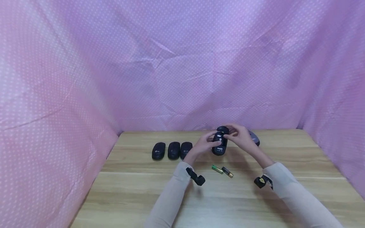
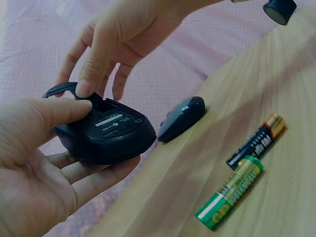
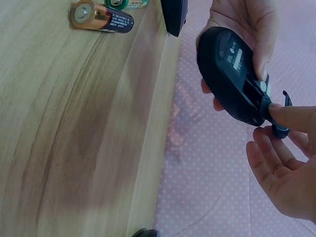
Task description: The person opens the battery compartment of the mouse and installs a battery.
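My left hand (image 1: 203, 145) grips a black computer mouse (image 2: 111, 133) above the table, its label side turned up. The thumb lies across the underside and fingers support it from beneath. An open slot shows in the underside in both wrist views. At one end, my right hand (image 1: 242, 137) pinches a curved black cover (image 3: 280, 129) between thumb and fingers. The cover stands away from the mouse body; whether it is fully detached I cannot tell. On the table in front of the hands lie a green-and-gold battery (image 2: 229, 195) and a black-and-copper battery (image 2: 259, 140), side by side.
Left of the hands, three black mice stand in a row: an outer one (image 1: 158, 151), a middle one (image 1: 174, 150) and one (image 1: 186, 148) partly behind my left arm. A grey mouse (image 1: 254, 138) sits behind my right hand. Pink dotted cloth (image 1: 176, 79) surrounds the wooden table (image 1: 128, 196).
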`<action>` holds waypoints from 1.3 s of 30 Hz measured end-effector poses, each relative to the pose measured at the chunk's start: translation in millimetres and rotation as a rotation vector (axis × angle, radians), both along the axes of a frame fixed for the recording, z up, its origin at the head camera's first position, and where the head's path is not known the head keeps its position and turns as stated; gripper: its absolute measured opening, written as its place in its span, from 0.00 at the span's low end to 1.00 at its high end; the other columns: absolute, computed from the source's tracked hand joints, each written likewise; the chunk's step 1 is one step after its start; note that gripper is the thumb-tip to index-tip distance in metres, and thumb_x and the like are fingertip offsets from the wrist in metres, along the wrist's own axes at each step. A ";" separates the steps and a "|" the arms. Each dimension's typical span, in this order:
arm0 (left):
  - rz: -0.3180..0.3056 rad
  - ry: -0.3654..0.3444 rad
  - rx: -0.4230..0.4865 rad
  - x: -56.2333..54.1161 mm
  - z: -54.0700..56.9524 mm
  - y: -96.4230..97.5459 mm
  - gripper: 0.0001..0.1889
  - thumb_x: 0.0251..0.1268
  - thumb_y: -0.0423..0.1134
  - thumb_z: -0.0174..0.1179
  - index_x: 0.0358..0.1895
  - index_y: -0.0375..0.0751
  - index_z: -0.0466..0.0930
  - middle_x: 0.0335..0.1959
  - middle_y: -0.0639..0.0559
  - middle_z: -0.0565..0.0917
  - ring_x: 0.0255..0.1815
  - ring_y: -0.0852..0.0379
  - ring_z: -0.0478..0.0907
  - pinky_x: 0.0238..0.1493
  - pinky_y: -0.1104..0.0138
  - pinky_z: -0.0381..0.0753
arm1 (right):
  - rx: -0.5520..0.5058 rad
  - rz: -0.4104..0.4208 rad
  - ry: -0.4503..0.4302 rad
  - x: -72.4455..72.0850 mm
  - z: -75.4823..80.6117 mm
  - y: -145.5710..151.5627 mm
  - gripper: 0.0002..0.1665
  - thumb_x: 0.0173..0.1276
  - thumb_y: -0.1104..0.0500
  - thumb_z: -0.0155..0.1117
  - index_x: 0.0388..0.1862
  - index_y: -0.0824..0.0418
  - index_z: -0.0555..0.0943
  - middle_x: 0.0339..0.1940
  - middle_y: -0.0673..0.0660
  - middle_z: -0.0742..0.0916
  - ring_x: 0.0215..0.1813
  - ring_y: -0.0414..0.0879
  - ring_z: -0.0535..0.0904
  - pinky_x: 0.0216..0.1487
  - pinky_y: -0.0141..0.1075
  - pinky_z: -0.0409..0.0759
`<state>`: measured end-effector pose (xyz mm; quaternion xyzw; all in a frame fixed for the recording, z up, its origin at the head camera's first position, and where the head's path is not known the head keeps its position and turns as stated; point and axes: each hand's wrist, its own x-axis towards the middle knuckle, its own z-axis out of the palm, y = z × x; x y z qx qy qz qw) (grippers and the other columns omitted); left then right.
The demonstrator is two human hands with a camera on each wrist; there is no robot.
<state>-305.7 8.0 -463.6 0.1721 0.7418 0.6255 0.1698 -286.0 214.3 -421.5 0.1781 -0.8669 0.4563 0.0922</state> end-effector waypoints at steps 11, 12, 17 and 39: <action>0.039 -0.049 -0.012 2.3 -8.9 -3.6 0.28 0.73 0.43 0.63 0.74 0.56 0.71 0.70 0.42 0.76 0.70 0.43 0.75 0.65 0.52 0.81 | -0.056 0.035 -0.045 -5.1 1.2 6.7 0.21 0.68 0.71 0.68 0.59 0.70 0.79 0.40 0.69 0.88 0.36 0.46 0.85 0.36 0.32 0.85; 0.062 -0.059 -0.014 2.1 -8.8 -5.1 0.28 0.72 0.44 0.63 0.73 0.57 0.71 0.70 0.41 0.76 0.70 0.42 0.75 0.65 0.51 0.80 | -0.060 0.039 -0.051 -5.2 1.3 7.8 0.21 0.67 0.71 0.68 0.59 0.71 0.79 0.40 0.70 0.88 0.36 0.46 0.85 0.35 0.33 0.85; 0.156 -0.087 -0.018 -0.2 -6.2 -13.6 0.27 0.71 0.46 0.64 0.72 0.62 0.72 0.70 0.41 0.76 0.71 0.42 0.74 0.68 0.49 0.78 | -0.046 0.047 -0.068 -5.0 -0.1 13.1 0.20 0.66 0.73 0.68 0.56 0.74 0.78 0.38 0.71 0.87 0.34 0.47 0.85 0.34 0.36 0.87; 0.186 -0.080 0.069 2.9 -9.5 -35.2 0.27 0.72 0.40 0.64 0.72 0.60 0.72 0.72 0.41 0.73 0.69 0.41 0.75 0.62 0.50 0.82 | 0.226 0.125 -0.151 -19.3 -34.3 42.2 0.18 0.58 0.74 0.73 0.48 0.73 0.81 0.26 0.61 0.88 0.29 0.43 0.81 0.32 0.30 0.77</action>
